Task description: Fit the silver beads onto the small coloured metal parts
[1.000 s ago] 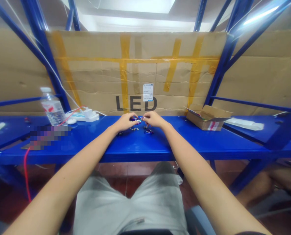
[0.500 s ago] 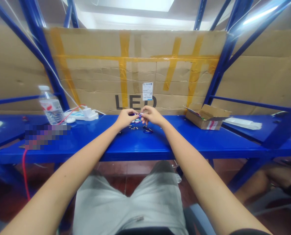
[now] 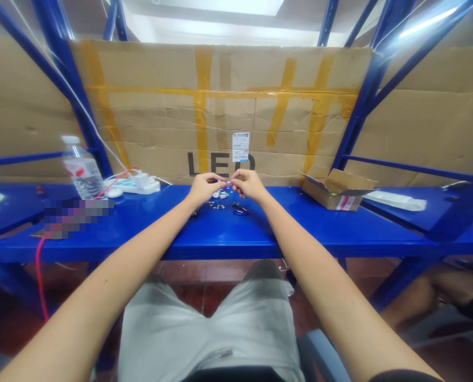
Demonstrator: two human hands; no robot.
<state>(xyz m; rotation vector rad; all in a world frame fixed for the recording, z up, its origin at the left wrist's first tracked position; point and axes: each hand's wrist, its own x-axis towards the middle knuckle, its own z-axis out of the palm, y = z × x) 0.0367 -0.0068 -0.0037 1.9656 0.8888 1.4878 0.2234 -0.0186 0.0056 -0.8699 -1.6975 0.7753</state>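
My left hand [image 3: 203, 190] and my right hand [image 3: 248, 184] meet above the blue table, fingertips almost together. Between them they pinch a small, shiny purplish piece [image 3: 228, 183], too small to make out its kind. Below the fingers lies a cluster of shiny metallic pieces [image 3: 221, 194], partly covered by the left hand. Several small round silvery pieces [image 3: 218, 206] are scattered nearer to me. Beneath my right hand is a dark blue-purple loop-shaped piece [image 3: 241, 211], resembling a carabiner.
On the left stand a water bottle [image 3: 82, 167] and a white power strip [image 3: 141, 184] with cables. An open cardboard box [image 3: 337, 191] sits on the right, beside white packaging [image 3: 395, 201]. Behind the table [image 3: 300, 228] rises a taped cardboard sheet [image 3: 149, 127]. Another person's limb [image 3: 427, 292] shows at lower right.
My right hand's lower fingers have curled in, and both hands have risen very slightly. The purplish piece stays between the fingertips. Items on the table look unmoved.
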